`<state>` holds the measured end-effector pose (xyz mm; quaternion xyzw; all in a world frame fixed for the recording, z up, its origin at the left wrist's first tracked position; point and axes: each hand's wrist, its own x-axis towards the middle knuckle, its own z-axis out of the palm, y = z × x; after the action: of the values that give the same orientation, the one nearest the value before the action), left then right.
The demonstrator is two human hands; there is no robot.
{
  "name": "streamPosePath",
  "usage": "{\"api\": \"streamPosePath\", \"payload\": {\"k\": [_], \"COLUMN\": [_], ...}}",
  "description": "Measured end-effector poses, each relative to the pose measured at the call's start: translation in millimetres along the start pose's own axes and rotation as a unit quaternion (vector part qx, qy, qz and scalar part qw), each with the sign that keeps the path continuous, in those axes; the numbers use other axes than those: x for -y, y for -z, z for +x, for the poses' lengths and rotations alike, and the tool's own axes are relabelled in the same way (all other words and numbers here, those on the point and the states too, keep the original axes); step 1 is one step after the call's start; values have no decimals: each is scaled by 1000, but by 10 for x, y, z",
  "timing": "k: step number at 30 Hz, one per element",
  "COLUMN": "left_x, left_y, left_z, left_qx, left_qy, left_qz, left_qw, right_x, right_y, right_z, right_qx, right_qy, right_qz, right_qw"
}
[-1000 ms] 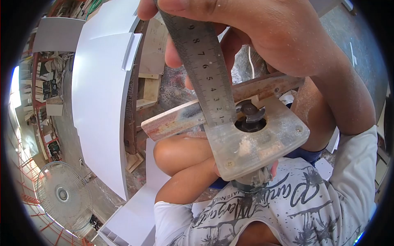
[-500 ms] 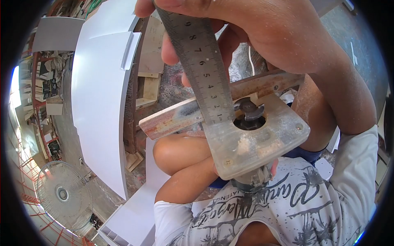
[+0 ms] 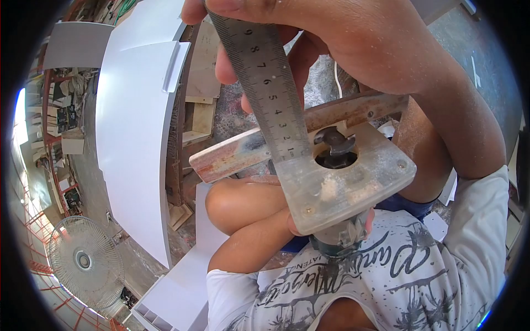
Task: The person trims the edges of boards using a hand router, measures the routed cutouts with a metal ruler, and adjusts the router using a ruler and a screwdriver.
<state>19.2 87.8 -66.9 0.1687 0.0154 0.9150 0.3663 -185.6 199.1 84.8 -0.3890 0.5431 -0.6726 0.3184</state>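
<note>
A trim router (image 3: 338,237) is held bit-up in front of my shirt, its cloudy clear base plate (image 3: 353,196) tilted toward me. My left hand (image 3: 292,222) is wrapped round the router's body, mostly hidden under the plate. A dark router bit (image 3: 334,141) pokes up through the plate's round hole. My right hand (image 3: 331,41) pinches the upper part of a steel ruler (image 3: 268,94). The ruler's low-number end meets the plate beside the bit. A worn, rust-stained strip (image 3: 229,155) crosses the plate's far side. Wood dust lies on the plate.
Large white panels (image 3: 135,121) stand at the left. Beyond them are a shelf of offcuts (image 3: 66,116) and a round fan (image 3: 84,260). White boards (image 3: 176,292) lie at lower left, near my bent knee (image 3: 237,207). A pale wooden box (image 3: 199,118) sits behind the panels.
The router's plate has tilted slightly and its bit has shifted up a little. The ruler's lower end has moved slightly up with it. Both hands keep their hold.
</note>
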Motion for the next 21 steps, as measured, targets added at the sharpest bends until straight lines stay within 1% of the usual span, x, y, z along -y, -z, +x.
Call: {"api": "streamPosePath", "payload": {"k": [6, 11, 17, 21], "left_x": [-18, -6, -11, -2], "left_y": [56, 59, 47, -4], "left_z": [-7, -46, -25, -24], "left_qx": [17, 6, 12, -10], "left_qy": [12, 36, 24, 14], "left_qz": [4, -50, -24, 4], "left_qw": [1000, 998, 999, 1000], "right_x": [12, -4, 6, -40], "right_y": [-16, 4, -44, -53], "right_z": [-4, -7, -5, 2], "right_qx": [-4, -9, -13, -14], "right_qy": [-1, -1, -8, -7], "right_qz": [0, 1, -6, 10], "right_qw": [1000, 1000, 1000, 1000]}}
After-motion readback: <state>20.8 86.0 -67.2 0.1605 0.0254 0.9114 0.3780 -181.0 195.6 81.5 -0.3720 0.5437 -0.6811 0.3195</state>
